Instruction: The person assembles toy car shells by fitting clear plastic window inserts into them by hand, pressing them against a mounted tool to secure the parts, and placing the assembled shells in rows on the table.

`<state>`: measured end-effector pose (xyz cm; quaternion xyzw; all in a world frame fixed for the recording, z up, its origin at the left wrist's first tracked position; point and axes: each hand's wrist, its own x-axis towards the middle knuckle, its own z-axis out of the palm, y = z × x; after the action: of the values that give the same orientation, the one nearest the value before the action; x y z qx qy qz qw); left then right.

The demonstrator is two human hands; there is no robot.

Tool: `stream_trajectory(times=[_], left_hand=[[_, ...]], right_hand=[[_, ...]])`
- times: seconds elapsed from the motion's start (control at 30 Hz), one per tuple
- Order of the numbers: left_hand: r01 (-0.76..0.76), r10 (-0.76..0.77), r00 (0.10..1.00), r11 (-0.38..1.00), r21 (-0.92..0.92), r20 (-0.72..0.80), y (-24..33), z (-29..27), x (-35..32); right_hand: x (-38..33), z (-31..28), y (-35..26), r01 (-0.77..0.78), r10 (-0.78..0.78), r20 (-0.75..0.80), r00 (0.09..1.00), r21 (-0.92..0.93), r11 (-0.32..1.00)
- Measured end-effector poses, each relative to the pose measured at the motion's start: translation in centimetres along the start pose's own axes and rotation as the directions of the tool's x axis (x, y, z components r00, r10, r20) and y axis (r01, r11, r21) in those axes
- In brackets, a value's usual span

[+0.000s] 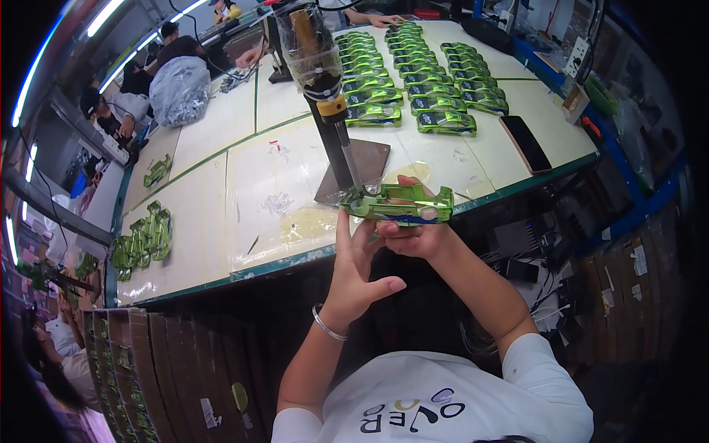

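My right hand [415, 238] is closed round a translucent green toy car body [402, 205], tilted with its hollow side up. Beside its left end, my left hand [354, 269] has its thumb spread wide and its fingers stretched up to the car's edge; the fingertips are partly hidden there. A metal rod [350, 159] comes down from an upright tool [314, 63] wrapped in clear plastic, with a yellow collar near its lower end. The rod's tip meets the left end of the car body. Behind it lies a dark square base plate [369, 161].
Rows of green car bodies [443, 122] fill the table's far right, near a phone [526, 144]. More car bodies [144, 240] lie at the left. A clear plastic bag [179, 90] stands at the far left. Cardboard boxes [177, 369] are stacked below, and other people work nearby.
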<state>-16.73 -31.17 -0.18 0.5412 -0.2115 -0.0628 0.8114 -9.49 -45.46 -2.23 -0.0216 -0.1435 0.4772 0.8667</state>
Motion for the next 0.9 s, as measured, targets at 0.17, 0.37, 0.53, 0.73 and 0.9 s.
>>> stream_trajectory(times=[0.17,0.37,0.53,0.73,0.9], left_hand=[[0.005,-0.005,1.000,1.000,-0.002,0.012,0.3,0.2,0.1],[0.012,-0.011,1.000,1.000,-0.007,0.018,0.4,0.1,0.4],[0.013,-0.013,1.000,1.000,-0.004,0.010,0.3,0.0,0.3],[0.077,-0.080,0.997,0.990,-0.116,-0.023,-1.4,-0.4,-1.3],[0.271,-0.276,0.961,0.954,-0.131,-0.018,-2.0,-1.7,-4.0]], right_hand=[[-0.1,-0.1,-0.2,0.013,-0.013,-0.003,1.000,0.010,1.000],[0.2,0.1,-0.4,-0.032,0.032,0.090,0.995,-0.005,0.999],[0.3,0.2,-0.2,-0.003,0.003,0.007,1.000,0.020,1.000],[-1.3,-0.5,0.9,-0.007,0.000,-0.209,0.978,-0.033,0.999],[-5.1,0.2,0.1,-0.018,-0.022,-0.397,0.918,-0.097,0.995]])
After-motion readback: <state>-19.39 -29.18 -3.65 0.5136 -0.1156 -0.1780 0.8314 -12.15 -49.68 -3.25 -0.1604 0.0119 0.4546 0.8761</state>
